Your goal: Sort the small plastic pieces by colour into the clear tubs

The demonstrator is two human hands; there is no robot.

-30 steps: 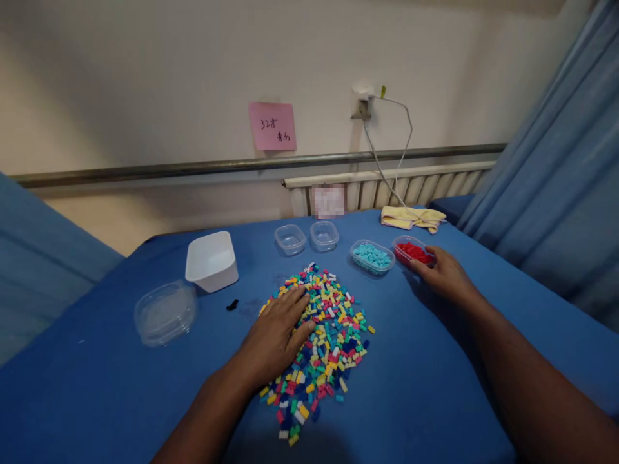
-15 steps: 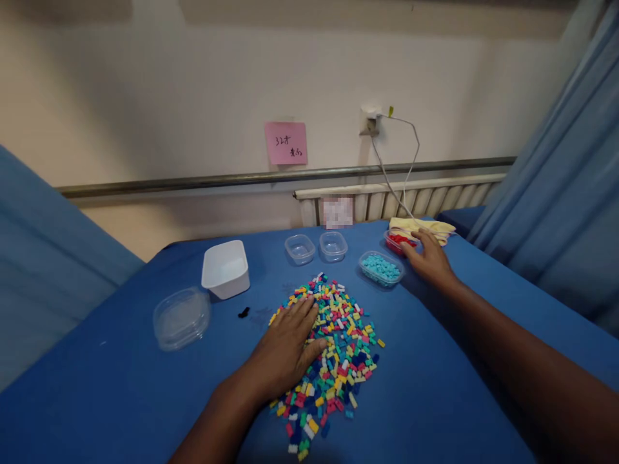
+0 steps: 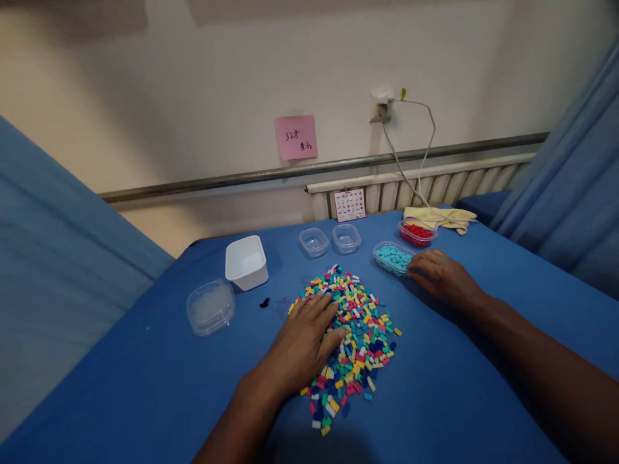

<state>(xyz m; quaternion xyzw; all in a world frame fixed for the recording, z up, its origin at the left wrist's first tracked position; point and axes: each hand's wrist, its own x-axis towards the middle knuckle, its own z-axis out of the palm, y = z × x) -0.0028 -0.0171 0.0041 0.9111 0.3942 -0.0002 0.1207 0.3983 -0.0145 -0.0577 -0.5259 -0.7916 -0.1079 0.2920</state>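
Observation:
A heap of small multicoloured toy bricks (image 3: 360,328) lies spread on the blue-covered table. My left hand (image 3: 307,332) rests flat over the left side of the heap, fingers stretched out and thumb apart. At the right, my right hand (image 3: 442,277) has its fingers and thumb closed at the right end of a clear plastic container (image 3: 387,267) of turquoise bricks (image 3: 393,256). Part of that rim is hidden by the fingertips. Just behind stands another clear container with red bricks (image 3: 418,233).
Two small clear tubs (image 3: 314,243) stand behind the heap. Left of them are a white plastic box (image 3: 247,267), a clear lidded container (image 3: 211,309) and a small black item (image 3: 264,302). A yellow cloth (image 3: 440,218) and a cable (image 3: 409,177) lie at the back right.
My right hand has left the container of red bricks and come nearer, to the end of the turquoise one. My left hand stays on the heap. The whole view has shifted slightly.

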